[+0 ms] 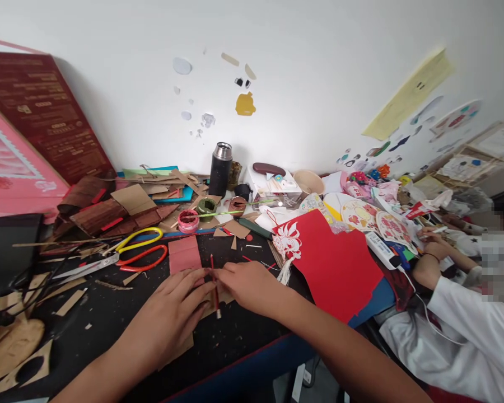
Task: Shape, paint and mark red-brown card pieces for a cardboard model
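Near the table's front edge, my left hand (180, 305) and my right hand (250, 284) meet over a small piece of brown cardboard (210, 310). Both sets of fingers are bent and press together on it; their tips are partly hidden. A thin red pencil (217, 299) lies between the hands, under or against the fingertips. Just beyond my left hand is a reddish-painted cardboard piece (185, 253). Scissors (121, 254) with one yellow and one orange handle lie open to the left.
Paint jars, a pink one (189, 221) among them, and a black thermos (220, 169) stand behind. Red paper (331, 263) lies right, beside a white power strip (382, 251). Cardboard scraps (71, 302) litter the left. A person in white sleeves (466, 310) sits at right.
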Available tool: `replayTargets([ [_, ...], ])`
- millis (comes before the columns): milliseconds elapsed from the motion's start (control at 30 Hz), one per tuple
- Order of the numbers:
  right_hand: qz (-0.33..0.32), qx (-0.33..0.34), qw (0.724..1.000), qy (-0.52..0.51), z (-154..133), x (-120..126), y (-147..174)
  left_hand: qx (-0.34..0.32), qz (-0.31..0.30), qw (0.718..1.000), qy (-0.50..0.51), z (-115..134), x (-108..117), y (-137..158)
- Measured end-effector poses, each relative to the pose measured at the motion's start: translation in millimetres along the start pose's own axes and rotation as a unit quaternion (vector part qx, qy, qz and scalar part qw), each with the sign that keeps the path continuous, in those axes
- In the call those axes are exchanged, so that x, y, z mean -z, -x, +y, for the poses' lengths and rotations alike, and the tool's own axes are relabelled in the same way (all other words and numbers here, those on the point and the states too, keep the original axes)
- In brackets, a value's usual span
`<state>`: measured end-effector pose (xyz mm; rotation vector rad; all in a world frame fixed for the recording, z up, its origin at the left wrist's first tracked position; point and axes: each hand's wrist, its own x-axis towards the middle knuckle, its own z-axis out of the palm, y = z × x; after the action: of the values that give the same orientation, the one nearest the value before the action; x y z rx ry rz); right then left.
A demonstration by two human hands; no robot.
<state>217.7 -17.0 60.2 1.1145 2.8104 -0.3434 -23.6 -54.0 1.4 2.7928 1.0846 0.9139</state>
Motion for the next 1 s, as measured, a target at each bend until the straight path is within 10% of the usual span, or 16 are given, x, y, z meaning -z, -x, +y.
replayTargets([
  [433, 0.206, -0.213, 0.925, -0.239, 25.8, -52.7, 74.8, -0.017, -0.034, 0.999, 0.029, -15.0, -42.1, 13.4],
  [700, 0.296, -0.386, 0.563, -0.668, 31.5, -70.8, 119.5, -0.053, -0.033, 0.998, 0.010, -18.7, -47.7, 19.9],
  [1000, 0.319, -0.372, 0.304, -0.817, 40.9, -63.6, 122.6, -0.085, -0.037, 0.996, -0.012, -20.6, -48.9, 23.7],
])
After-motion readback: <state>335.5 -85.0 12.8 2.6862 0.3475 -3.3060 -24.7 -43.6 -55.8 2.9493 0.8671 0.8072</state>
